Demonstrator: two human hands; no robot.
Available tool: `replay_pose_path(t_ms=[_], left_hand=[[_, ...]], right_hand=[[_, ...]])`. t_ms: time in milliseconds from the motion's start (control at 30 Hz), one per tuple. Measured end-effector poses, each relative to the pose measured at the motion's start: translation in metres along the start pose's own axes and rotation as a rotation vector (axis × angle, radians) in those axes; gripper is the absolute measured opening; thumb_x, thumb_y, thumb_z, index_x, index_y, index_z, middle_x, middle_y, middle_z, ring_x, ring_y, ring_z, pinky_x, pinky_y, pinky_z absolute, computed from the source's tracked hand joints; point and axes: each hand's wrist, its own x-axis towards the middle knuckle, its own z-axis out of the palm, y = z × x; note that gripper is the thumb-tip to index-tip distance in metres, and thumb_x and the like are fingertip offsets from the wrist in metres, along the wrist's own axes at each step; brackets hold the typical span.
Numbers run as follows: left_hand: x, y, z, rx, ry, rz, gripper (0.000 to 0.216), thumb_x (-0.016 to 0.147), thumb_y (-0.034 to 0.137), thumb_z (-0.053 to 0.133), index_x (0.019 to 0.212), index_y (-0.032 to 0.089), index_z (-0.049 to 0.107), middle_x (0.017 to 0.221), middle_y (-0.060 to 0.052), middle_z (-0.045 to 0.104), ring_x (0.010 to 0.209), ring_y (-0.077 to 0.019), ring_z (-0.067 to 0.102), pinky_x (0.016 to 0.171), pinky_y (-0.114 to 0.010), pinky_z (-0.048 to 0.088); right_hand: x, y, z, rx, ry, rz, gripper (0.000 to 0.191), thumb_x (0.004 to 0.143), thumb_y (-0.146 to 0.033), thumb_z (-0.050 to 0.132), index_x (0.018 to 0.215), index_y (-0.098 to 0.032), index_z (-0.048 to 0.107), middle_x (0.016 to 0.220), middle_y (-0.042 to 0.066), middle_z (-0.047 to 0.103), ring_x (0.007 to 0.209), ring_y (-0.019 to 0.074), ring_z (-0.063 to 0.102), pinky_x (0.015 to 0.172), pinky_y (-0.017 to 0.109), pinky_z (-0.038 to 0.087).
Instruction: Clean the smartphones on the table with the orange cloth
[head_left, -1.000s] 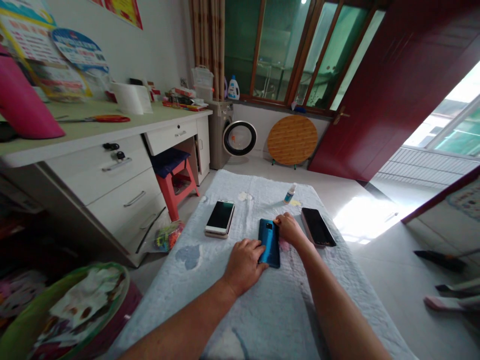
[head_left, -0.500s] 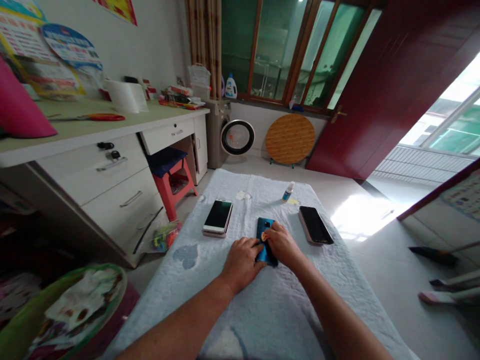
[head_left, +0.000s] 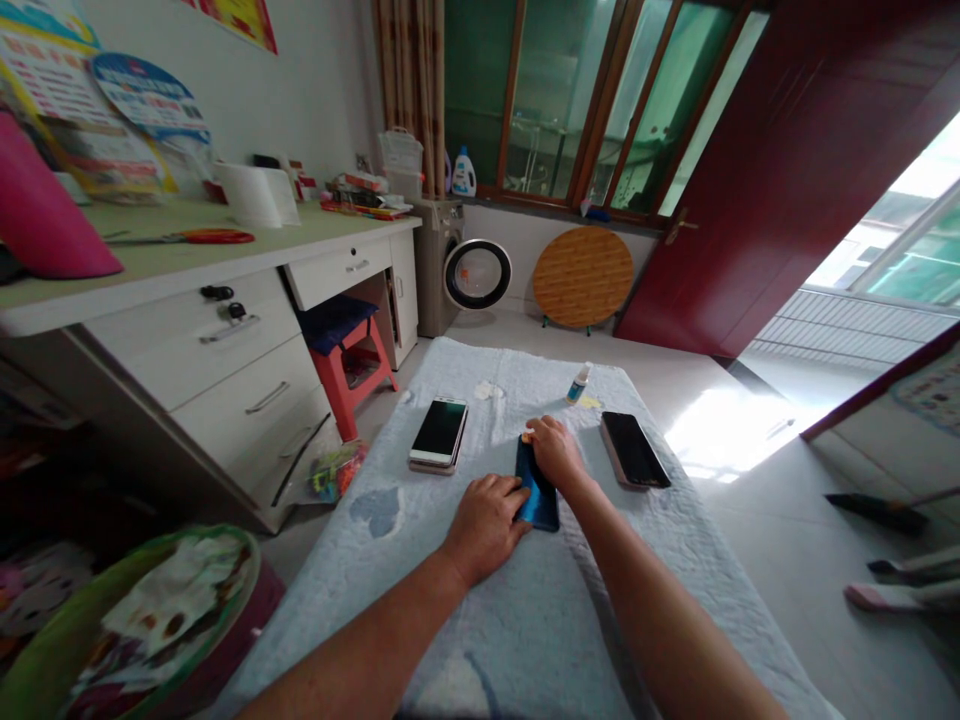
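Note:
A blue phone (head_left: pixel 538 500) lies back side up on the cloth-covered table. My left hand (head_left: pixel 487 525) grips its left edge and lower end, thumb near the bottom corner. At the phone's far end, my right hand (head_left: pixel 553 450) is closed on a small orange cloth (head_left: pixel 527 437) pressed against the back; the fingers hide the camera area. To the left rests a white phone (head_left: pixel 439 430), stacked on another device. A dark-screened phone (head_left: pixel 634 448) lies on the right, raised on something pinkish. Beyond my right hand stands a small spray bottle (head_left: pixel 577 384).
A pale blue quilted cover (head_left: pixel 420 620) drapes over the table. Left of it are a white desk (head_left: pixel 225 360), a red stool (head_left: pixel 346 385) and a bin (head_left: pixel 255 570) with used paper. A washing machine (head_left: pixel 439 270) with its door open stands behind, near a round wooden tabletop (head_left: pixel 583 276).
My right hand has slid with the orange cloth towards the phone's far end, now covering the camera area. My left hand stays on the phone's left edge.

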Motion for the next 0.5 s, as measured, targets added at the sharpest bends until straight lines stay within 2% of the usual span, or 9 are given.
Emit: replay_pose_path(t_ms=[267, 400, 500], left_hand=[[0.001, 0.001, -0.003, -0.066, 0.055, -0.084, 0.038, 0.077, 0.038, 0.072, 0.109, 0.021, 0.06, 0.108, -0.005, 0.063, 0.102, -0.0247, 0.055, 0.089, -0.037, 0.042], [-0.001, 0.001, -0.002, -0.043, 0.041, -0.011, 0.032, 0.079, 0.034, 0.072, 0.108, 0.025, 0.065, 0.114, -0.004, 0.063, 0.105, -0.0246, 0.055, 0.091, -0.038, 0.041], [-0.002, 0.001, 0.0, 0.002, 0.028, 0.02, 0.027, 0.081, 0.033, 0.07, 0.107, 0.026, 0.068, 0.113, -0.004, 0.065, 0.105, -0.0248, 0.056, 0.091, -0.04, 0.041]], right_hand=[[-0.023, -0.014, -0.005, 0.107, -0.084, -0.182, 0.026, 0.089, -0.013, 0.045, 0.086, -0.02, 0.07, 0.09, 0.004, 0.058, 0.084, 0.0145, 0.049, 0.08, 0.022, 0.035], [-0.038, -0.017, -0.009, 0.165, -0.136, -0.266, 0.022, 0.087, -0.013, 0.049, 0.082, -0.018, 0.07, 0.088, 0.003, 0.055, 0.082, 0.0134, 0.048, 0.077, 0.022, 0.035], [-0.039, -0.019, -0.013, 0.131, -0.192, -0.307, 0.019, 0.086, -0.015, 0.053, 0.081, -0.019, 0.07, 0.088, 0.003, 0.055, 0.084, 0.014, 0.048, 0.075, 0.023, 0.035]])
